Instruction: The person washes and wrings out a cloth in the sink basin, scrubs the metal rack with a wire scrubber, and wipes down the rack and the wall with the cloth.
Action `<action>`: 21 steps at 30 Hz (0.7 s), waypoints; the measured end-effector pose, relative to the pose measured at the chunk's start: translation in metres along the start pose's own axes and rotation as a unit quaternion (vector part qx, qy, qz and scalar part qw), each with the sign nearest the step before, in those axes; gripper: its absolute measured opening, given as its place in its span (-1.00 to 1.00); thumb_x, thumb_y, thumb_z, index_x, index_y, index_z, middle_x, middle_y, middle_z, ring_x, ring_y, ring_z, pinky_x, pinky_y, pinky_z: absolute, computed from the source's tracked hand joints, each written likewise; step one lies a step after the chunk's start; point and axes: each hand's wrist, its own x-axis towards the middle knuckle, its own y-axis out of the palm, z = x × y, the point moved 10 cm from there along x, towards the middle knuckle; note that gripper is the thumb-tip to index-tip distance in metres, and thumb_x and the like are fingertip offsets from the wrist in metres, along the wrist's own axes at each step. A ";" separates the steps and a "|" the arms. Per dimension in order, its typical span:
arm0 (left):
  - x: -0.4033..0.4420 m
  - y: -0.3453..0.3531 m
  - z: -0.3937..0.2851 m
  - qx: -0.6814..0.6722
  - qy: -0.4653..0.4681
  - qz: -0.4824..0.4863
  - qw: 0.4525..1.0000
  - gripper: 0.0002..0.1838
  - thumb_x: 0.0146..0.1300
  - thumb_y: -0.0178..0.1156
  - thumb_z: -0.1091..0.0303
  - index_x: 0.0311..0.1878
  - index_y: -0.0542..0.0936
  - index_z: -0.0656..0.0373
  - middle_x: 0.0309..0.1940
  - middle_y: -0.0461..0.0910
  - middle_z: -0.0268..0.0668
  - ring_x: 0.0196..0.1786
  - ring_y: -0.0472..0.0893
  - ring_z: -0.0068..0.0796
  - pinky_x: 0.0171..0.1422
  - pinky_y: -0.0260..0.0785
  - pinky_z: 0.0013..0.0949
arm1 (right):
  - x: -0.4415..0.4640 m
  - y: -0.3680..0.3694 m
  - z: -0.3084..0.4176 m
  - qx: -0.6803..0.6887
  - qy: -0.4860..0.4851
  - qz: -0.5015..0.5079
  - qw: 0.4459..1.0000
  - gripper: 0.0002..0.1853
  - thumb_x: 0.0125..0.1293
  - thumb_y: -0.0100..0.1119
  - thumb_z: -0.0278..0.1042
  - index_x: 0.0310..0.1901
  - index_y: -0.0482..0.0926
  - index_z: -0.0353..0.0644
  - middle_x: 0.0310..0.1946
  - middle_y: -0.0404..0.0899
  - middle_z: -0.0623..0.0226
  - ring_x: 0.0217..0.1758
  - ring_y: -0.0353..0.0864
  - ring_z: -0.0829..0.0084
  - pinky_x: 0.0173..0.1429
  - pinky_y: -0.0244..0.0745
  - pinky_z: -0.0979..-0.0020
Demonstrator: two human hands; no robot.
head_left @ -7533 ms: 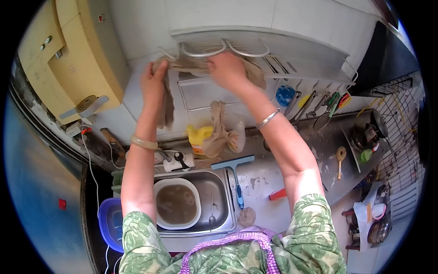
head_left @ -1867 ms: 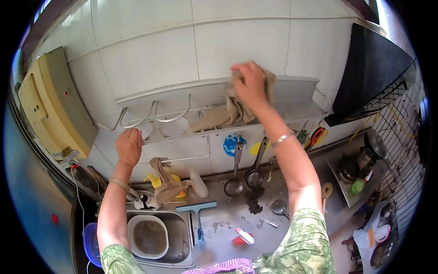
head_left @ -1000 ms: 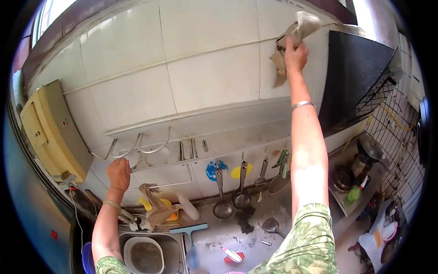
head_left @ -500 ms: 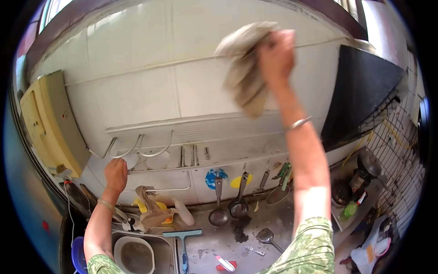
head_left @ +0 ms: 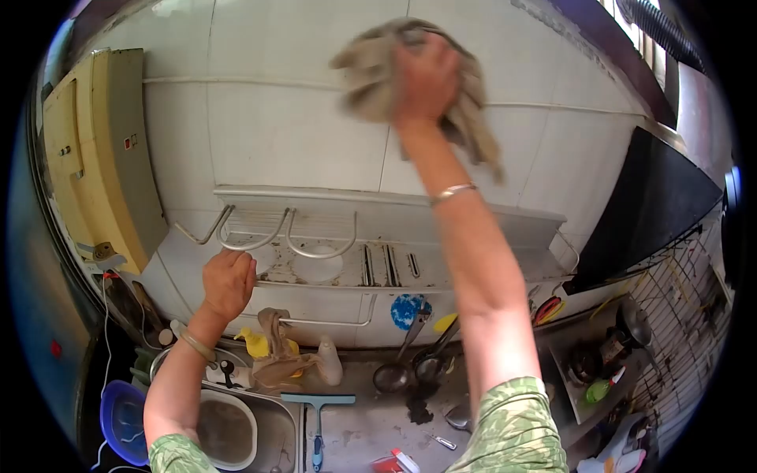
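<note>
High on the white wall (head_left: 284, 142), my right hand (head_left: 428, 79) presses a bunched grey-brown cloth (head_left: 367, 75), blurred by motion. The cloth spreads out on both sides of the hand and one corner hangs down. Lower and to the left, my left hand (head_left: 229, 280) is closed on the left end of a metal wall shelf (head_left: 434, 268); its fingertips are hidden. Bent wire holders (head_left: 319, 254) rise from the shelf just beside that hand. Dirt marks show on the shelf's surface.
Ladles (head_left: 390, 378) hang below the shelf. A squeegee (head_left: 318, 402) lies by the sink, which holds a white basin (head_left: 252, 430). A yellowed box (head_left: 122, 158) is mounted at left, a black hood (head_left: 646, 209) at right. A blue basin (head_left: 118, 410) stands lower left.
My right hand has swept the cloth leftward across the wall. The left hand stays at the shelf's end. My view has shifted, so the shelf sits farther right in it.
</note>
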 end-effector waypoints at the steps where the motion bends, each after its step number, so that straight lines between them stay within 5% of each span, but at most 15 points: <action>1: 0.000 0.000 0.001 0.001 -0.001 -0.002 1.000 -0.85 0.18 0.22 0.43 -0.47 0.46 0.16 -0.50 0.50 -0.20 -0.39 0.51 -0.09 -0.32 0.37 -0.11 | 0.001 0.012 0.030 -0.038 -0.016 0.047 0.998 -0.66 0.09 0.30 -0.25 -0.04 0.70 0.23 -0.04 0.48 0.27 0.09 0.42 0.03 0.00 0.46 0.04; 5: -0.001 0.000 0.001 0.005 -0.005 -0.010 1.000 -0.84 0.18 0.22 0.43 -0.47 0.45 0.16 -0.51 0.49 -0.20 -0.39 0.50 -0.08 -0.33 0.36 -0.10 | -0.032 0.033 0.135 0.072 -0.181 0.090 0.977 -0.68 0.06 0.27 -0.34 -0.14 0.73 0.33 0.00 0.47 0.34 0.08 0.42 0.12 -0.04 0.46 0.14; 8: 0.002 -0.003 0.000 -0.015 -0.006 -0.015 1.000 -0.83 0.17 0.23 0.43 -0.48 0.45 0.16 -0.53 0.49 -0.20 -0.40 0.51 -0.08 -0.33 0.36 -0.10 | -0.032 0.022 0.111 0.083 -0.210 0.079 0.971 -0.68 0.03 0.24 -0.36 -0.17 0.75 0.30 0.02 0.52 0.36 0.06 0.46 0.16 0.02 0.46 0.15; 12: -0.001 -0.003 0.004 -0.003 0.000 -0.025 1.000 -0.81 0.16 0.25 0.41 -0.50 0.44 0.14 -0.55 0.49 -0.21 -0.41 0.51 -0.10 -0.33 0.37 -0.11 | -0.003 -0.011 -0.018 0.045 -0.125 0.042 0.990 -0.51 -0.05 0.19 -0.58 -0.09 0.76 0.22 0.10 0.57 0.25 0.20 0.48 0.14 0.28 0.37 0.14; 14: 0.000 -0.008 0.005 -0.009 -0.007 -0.020 1.000 -0.80 0.15 0.26 0.40 -0.51 0.44 0.13 -0.55 0.49 -0.22 -0.42 0.52 -0.13 -0.34 0.38 -0.12 | 0.009 -0.021 -0.087 -0.078 0.006 0.060 0.995 -0.44 -0.02 0.20 -0.57 0.07 0.69 0.20 0.24 0.45 0.22 0.30 0.39 0.10 0.36 0.32 0.09; 16: 0.001 -0.008 0.004 -0.022 -0.002 -0.019 1.000 -0.79 0.15 0.26 0.39 -0.52 0.44 0.12 -0.55 0.50 -0.24 -0.42 0.53 -0.15 -0.35 0.39 -0.14 | 0.018 -0.024 -0.146 -0.153 0.227 0.035 0.961 -0.61 0.18 0.29 -0.32 0.07 0.68 0.25 0.27 0.41 0.24 0.19 0.46 0.06 0.22 0.48 0.10; 19: -0.002 -0.010 0.007 -0.036 0.010 -0.015 0.999 -0.79 0.15 0.27 0.36 -0.52 0.44 0.12 -0.56 0.50 -0.25 -0.43 0.54 -0.19 -0.36 0.41 -0.17 | 0.048 0.020 -0.142 -0.135 0.232 0.014 0.963 -0.55 0.19 0.33 -0.20 0.16 0.61 0.32 0.31 0.34 0.30 0.22 0.42 0.01 0.21 0.49 0.12; 20: -0.001 -0.012 0.008 -0.041 0.007 -0.015 0.999 -0.78 0.15 0.27 0.36 -0.52 0.44 0.12 -0.56 0.50 -0.26 -0.43 0.55 -0.20 -0.36 0.42 -0.17 | 0.055 0.021 -0.081 -0.178 0.214 0.079 0.957 -0.48 0.12 0.40 0.04 0.17 0.56 0.50 0.38 0.29 0.39 0.33 0.33 -0.05 0.23 0.42 -0.06; 21: -0.003 -0.012 0.009 -0.048 0.002 -0.013 0.999 -0.78 0.15 0.27 0.35 -0.52 0.45 0.12 -0.56 0.50 -0.26 -0.43 0.55 -0.21 -0.36 0.42 -0.18 | 0.066 0.033 -0.031 -0.186 0.179 0.096 0.961 -0.48 0.10 0.41 0.05 0.16 0.57 0.52 0.39 0.27 0.40 0.35 0.30 -0.06 0.24 0.41 -0.09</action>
